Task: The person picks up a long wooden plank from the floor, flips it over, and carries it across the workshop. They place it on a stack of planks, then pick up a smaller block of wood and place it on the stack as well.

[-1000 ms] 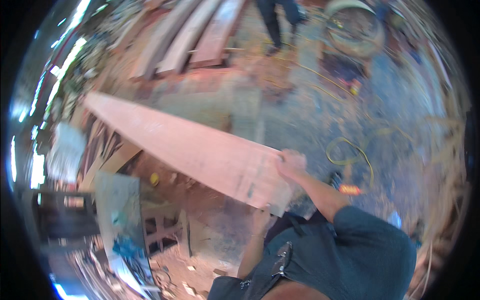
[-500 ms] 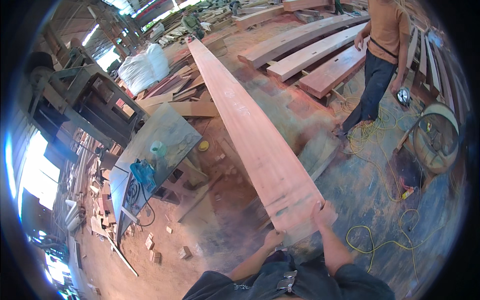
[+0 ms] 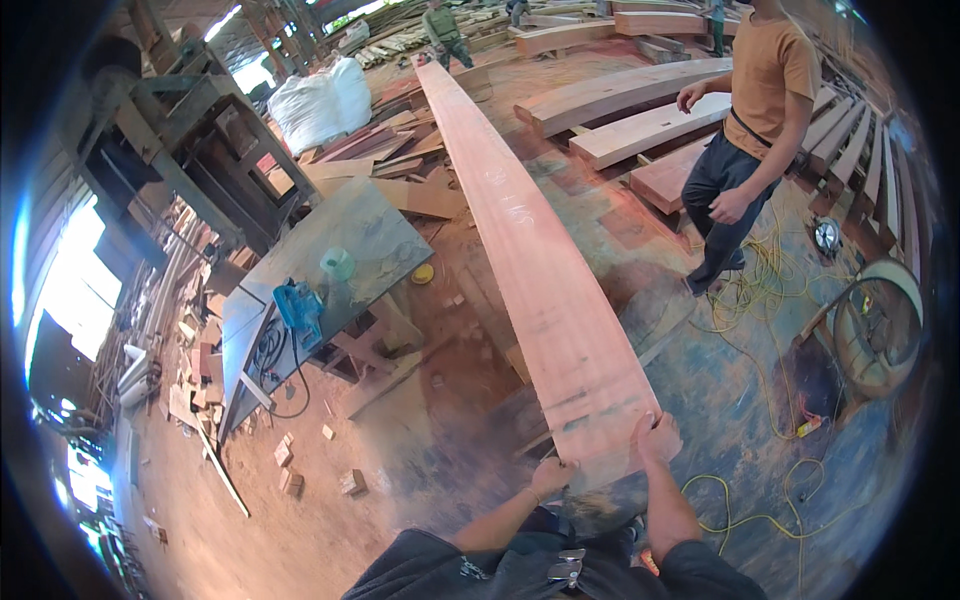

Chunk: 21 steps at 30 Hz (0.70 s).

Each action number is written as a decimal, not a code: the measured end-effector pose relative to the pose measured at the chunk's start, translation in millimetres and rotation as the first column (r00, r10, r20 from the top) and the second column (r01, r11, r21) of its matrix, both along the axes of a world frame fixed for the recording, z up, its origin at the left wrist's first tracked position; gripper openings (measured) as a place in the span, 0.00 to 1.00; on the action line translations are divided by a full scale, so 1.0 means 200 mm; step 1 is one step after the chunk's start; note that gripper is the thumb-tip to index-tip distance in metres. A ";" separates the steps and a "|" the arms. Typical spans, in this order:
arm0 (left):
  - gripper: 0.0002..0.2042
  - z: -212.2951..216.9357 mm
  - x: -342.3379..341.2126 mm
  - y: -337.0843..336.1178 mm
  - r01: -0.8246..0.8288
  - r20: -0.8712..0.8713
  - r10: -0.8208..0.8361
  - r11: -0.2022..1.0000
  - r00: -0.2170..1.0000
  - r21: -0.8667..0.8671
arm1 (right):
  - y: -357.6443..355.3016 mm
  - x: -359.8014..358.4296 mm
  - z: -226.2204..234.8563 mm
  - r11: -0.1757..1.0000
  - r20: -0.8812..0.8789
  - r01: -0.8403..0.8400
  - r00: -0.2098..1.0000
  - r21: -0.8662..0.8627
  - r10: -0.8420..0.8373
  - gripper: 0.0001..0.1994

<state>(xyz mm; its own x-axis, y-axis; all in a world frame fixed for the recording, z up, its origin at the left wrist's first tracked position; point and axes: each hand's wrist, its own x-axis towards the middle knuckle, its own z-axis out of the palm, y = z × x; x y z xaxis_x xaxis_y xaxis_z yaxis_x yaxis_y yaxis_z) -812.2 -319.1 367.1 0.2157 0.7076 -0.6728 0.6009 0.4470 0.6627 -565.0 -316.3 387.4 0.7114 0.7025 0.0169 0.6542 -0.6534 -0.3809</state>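
A long, reddish wooden plank [image 3: 520,240] stretches away from me, with dark smudges and pale chalk marks on its face. My left hand [image 3: 550,477] is closed around the left corner of its near end. At the right edge of that end, my right hand [image 3: 657,437] grips the wood, thumb on top. The fingers beneath the plank are hidden. By the plank's far end stands a person in green [image 3: 446,35]; whether their hands hold it is too small to tell.
Left stands a metal-topped table [image 3: 385,225] with a blue power tool [image 3: 299,312]. A person in an orange shirt [image 3: 765,80] walks at right, near thick beams [image 3: 640,130], tangled yellow cable [image 3: 750,290] and a large round drum [image 3: 880,325]. Wood offcuts [image 3: 290,484] litter the floor.
The plank and my hands keep nearly the same place before me, while the surroundings shift in view. The person in orange has changed stride, and the lamp-like round thing is now away from their hand.
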 end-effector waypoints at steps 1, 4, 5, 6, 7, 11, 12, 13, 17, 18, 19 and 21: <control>0.26 0.00 0.00 0.01 0.016 -0.013 -0.016 1.000 1.000 -0.007 | 0.00 0.00 0.00 1.000 -0.007 -0.004 1.000 0.019 0.004 0.21; 0.28 0.01 0.00 0.02 0.042 -0.046 -0.043 0.999 0.998 -0.013 | 0.00 0.00 0.00 0.998 -0.017 -0.007 1.000 0.065 0.008 0.22; 0.28 0.02 0.00 0.01 0.047 -0.071 -0.049 0.999 0.996 -0.022 | 0.00 0.00 0.00 0.998 -0.014 -0.001 1.000 0.069 0.002 0.21; 0.28 0.03 0.00 0.01 0.026 -0.055 -0.027 1.000 0.998 -0.017 | 0.00 0.00 0.00 0.999 -0.017 0.010 1.000 0.052 -0.009 0.21; 0.28 0.04 0.00 0.00 0.002 -0.052 -0.003 1.000 0.999 -0.018 | 0.00 0.00 0.00 0.998 -0.028 0.007 1.000 0.065 -0.005 0.20; 0.28 0.07 0.00 -0.01 0.013 -0.050 -0.013 1.000 0.999 0.001 | 0.00 -0.01 0.00 0.999 -0.068 0.016 0.998 0.051 -0.012 0.18; 0.28 0.08 0.00 0.00 0.021 -0.044 -0.020 1.000 0.999 0.002 | 0.00 -0.01 0.00 0.999 -0.072 0.019 0.997 0.050 -0.015 0.18; 0.28 0.08 0.00 0.00 0.027 -0.058 -0.027 1.000 0.998 -0.008 | -0.01 -0.01 0.00 0.999 -0.060 0.011 0.998 0.044 -0.009 0.19; 0.29 0.10 -0.01 0.03 0.141 -0.138 -0.133 0.989 0.981 0.050 | -0.01 -0.01 0.01 0.999 -0.040 0.014 0.999 0.038 -0.012 0.18; 0.28 0.11 -0.01 0.03 0.137 -0.110 -0.132 0.989 0.985 0.046 | -0.01 -0.01 0.01 0.999 -0.042 0.022 0.999 0.038 -0.021 0.18; 0.28 0.12 -0.01 0.03 0.130 -0.090 -0.127 0.991 0.988 0.036 | 0.00 -0.01 0.01 0.999 -0.046 0.019 0.999 0.034 -0.018 0.18; 0.28 0.14 -0.01 0.02 0.106 -0.037 -0.106 0.994 0.994 0.008 | 0.00 -0.01 0.02 0.999 -0.040 0.014 0.999 0.041 -0.013 0.19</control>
